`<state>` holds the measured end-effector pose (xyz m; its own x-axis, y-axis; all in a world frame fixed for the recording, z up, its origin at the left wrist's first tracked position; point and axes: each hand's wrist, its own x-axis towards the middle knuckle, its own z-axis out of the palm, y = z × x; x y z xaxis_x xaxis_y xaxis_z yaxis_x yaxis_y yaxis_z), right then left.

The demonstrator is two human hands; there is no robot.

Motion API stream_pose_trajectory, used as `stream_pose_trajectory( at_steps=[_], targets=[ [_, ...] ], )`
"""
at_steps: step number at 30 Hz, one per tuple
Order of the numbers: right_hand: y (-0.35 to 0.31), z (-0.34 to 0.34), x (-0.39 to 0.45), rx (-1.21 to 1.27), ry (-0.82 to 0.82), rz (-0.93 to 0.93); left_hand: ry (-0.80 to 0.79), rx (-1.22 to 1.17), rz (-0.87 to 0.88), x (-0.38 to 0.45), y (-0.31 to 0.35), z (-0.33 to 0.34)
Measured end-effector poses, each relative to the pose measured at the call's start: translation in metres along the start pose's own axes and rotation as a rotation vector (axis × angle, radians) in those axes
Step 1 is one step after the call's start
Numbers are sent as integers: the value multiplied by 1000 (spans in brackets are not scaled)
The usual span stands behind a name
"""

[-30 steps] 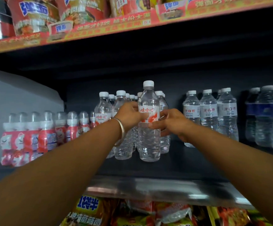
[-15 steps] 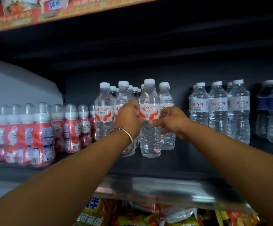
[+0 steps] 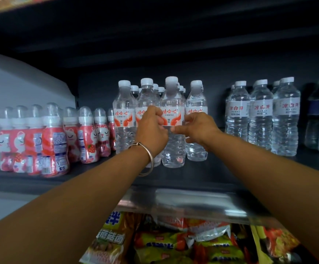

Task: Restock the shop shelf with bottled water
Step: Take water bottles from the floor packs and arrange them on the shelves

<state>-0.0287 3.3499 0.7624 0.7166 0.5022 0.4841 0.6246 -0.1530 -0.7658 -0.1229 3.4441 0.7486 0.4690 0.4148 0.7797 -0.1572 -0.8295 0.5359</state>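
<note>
L hand (image 3: 152,128) and R hand (image 3: 197,126) both gripping front water bottle (image 3: 172,119), standing upright on shelf (image 3: 97,174) w/ matching bottles alongside.

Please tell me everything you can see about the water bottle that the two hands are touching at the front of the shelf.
The water bottle is clear plastic with a ribbed lower body, a white cap and a white label with red characters and orange marks. It looks full and sealed, and stands upright on the dark shelf, foremost in its cluster of like bottles. The left hand curls round its left side at label height; the right hand pinches it from the right. Its base rests on the shelf.
</note>
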Motion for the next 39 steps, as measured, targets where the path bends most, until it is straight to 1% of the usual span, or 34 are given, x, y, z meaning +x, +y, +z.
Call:
stream_pose_trajectory(
  at_steps=[7,10,13,16,20,22,25,30,35,39],
  targets=[
    [1,-26,-46,-252,43,-179,-1,10,-16,-33,22,6],
    [3,-43,-80,-250,62,-263,27,0,0,-56,44,11],
    [13,-66,-130,-252,29,-338,34,24,45,-95,73,18],
    [36,-87,-186,-329,-20,-388,54,45,34,-147,94,30],
    [96,-98,-255,-450,-101,-397,21,74,7,-231,97,61],
    [136,-96,-289,-518,-154,-377,-2,102,-7,-279,89,83],
    [201,-85,-342,-561,-274,-302,-102,146,-53,-355,66,113],
    [312,-54,-431,-519,-437,-136,-291,105,-154,-488,9,161],
    [421,3,-516,-464,-612,32,-402,94,-308,-619,-71,209],
    [512,64,-585,-434,-672,189,-505,129,-421,-726,-137,233]
  ],
)
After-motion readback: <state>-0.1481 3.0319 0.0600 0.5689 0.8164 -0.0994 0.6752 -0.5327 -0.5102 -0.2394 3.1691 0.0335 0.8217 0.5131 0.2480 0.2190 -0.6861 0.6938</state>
